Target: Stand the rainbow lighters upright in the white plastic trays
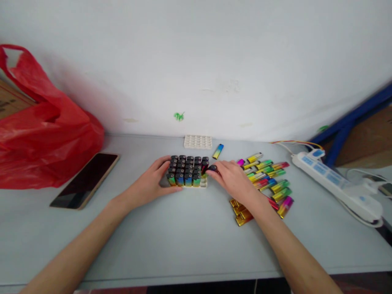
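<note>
With L hand (153, 177), cupping L end of wht plastic tray (203, 185), can't tell if clamped; w/ R hand (232, 177), pinching blk-topped lighter (212, 168) at tray's R side. In tray: upright rows of glossy lighters (179, 179). On smooth bench (183, 237): shiny metallic lighters (279, 186), loose nr R hand; pocketed 2nd tray (197, 142) behind.
</note>
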`<state>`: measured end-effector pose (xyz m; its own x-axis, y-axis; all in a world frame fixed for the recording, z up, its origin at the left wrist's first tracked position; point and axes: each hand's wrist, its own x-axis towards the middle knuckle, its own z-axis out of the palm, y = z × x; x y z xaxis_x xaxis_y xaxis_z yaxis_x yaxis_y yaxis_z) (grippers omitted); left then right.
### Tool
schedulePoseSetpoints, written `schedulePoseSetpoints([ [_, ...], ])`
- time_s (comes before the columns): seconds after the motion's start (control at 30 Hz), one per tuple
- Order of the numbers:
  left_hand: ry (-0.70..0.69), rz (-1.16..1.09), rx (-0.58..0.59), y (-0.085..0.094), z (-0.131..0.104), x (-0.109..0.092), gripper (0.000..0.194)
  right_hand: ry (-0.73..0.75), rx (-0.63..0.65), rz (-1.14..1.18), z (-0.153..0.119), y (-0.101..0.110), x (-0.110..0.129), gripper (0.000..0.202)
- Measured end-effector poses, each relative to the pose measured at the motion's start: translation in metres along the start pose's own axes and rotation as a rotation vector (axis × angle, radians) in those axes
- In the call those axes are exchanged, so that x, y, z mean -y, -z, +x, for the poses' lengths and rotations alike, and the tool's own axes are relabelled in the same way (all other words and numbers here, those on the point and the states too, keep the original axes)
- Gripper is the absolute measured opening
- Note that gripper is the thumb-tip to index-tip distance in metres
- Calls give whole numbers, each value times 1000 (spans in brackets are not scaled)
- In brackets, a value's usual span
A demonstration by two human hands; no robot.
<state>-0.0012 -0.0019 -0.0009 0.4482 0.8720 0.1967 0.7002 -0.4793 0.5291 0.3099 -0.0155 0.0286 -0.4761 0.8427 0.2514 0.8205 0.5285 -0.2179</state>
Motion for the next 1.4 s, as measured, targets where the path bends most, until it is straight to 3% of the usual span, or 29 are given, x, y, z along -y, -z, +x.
schedulePoseSetpoints([
  [0.2,-4,-24,-8,-1,-1,0,81,-38,137,15,3,3,8,36],
  [0.33,1,-16,-9,-3,-2,4,80,-63,24,129,-17,16,-17,28],
  [0.47,10,-3,-2,-3,-2,4,81,-107,-36,58,-31,18,-40,17],
  [0.7,41,25,40,2,-2,-1,81,-78,27,46,-29,13,-30,10],
  [0.87,29,32,46,3,-2,-2,79,-243,-108,367,-25,24,-30,15],
  [1.07,-5,45,23,0,-2,4,81,-438,-349,850,-17,19,-33,43],
  [1.13,-10,41,22,-1,-1,5,81,-450,-320,1032,-16,16,-29,47],
  [1.27,-3,26,18,-1,-1,3,82,-365,-122,1341,-16,13,-13,43],
  [1.4,-4,2,-5,-2,0,3,82,-401,-2,1287,-16,12,1,47],
])
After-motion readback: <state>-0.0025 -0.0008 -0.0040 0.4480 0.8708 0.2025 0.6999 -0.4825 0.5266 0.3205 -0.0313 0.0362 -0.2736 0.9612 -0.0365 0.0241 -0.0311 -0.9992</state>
